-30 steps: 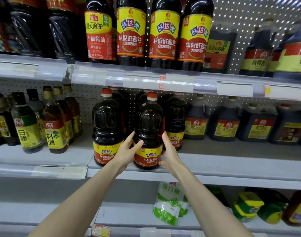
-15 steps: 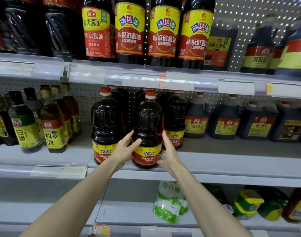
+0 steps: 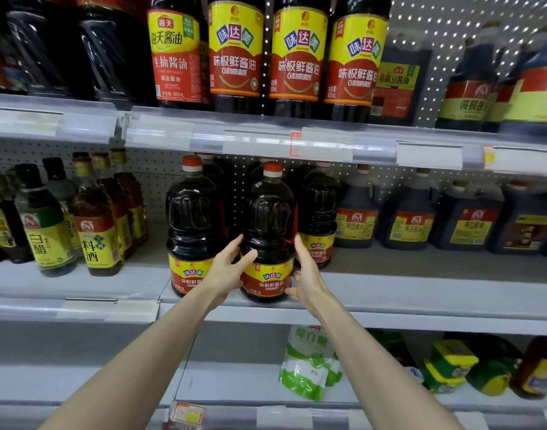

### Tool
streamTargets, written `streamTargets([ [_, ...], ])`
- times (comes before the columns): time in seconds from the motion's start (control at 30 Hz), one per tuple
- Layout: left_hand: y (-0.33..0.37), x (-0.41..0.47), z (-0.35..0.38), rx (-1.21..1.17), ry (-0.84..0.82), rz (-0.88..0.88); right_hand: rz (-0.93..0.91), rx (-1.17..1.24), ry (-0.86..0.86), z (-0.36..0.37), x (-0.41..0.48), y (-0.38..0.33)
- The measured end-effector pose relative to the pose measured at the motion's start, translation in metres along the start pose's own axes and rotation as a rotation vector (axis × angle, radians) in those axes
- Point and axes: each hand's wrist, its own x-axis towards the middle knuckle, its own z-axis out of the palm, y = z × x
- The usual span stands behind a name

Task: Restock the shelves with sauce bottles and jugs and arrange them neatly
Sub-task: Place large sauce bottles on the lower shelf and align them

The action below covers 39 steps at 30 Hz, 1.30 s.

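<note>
The middle shelf (image 3: 421,283) carries the work. Along its back right stand dark soy sauce jugs (image 3: 356,212), and cooking wine and vinegar bottles (image 3: 92,225) stand towards its left end.

At the front edge, about midway along, stands the red-capped soy sauce bottle (image 3: 270,218) that is being placed. Its base seems to rest on the shelf and its yellow-and-red label faces outward. A matching bottle (image 3: 191,218) stands just beside it on the left, level with the same edge. Another matching bottle (image 3: 318,212) sits further back on its right.

Over the last second very little has changed. The bottle has stayed at the same spot on the front edge, upright, and neither hand has let go. The left hand (image 3: 225,271) grips its lower left side, with the thumb lying across the front just above the label. The right hand (image 3: 306,274) clasps the lower right side, its fingers curled round the body.

I judge from this that the bottle is already shelved and the step in hand is fine squaring against its neighbour. The right-hand bottle, still set back, probably needs drawing forward to finish the row.
</note>
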Motion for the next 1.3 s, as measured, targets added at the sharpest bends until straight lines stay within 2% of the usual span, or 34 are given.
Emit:
streamTargets([
  [0.73, 0.0, 0.001, 0.0, -0.002, -0.014, -0.03, 0.01, -0.022, 0.004, 0.002, -0.007, -0.004],
  [1.3, 0.002, -0.005, 0.006, 0.013, 0.023, 0.015, 0.048, -0.003, 0.006, 0.003, -0.014, -0.012],
])
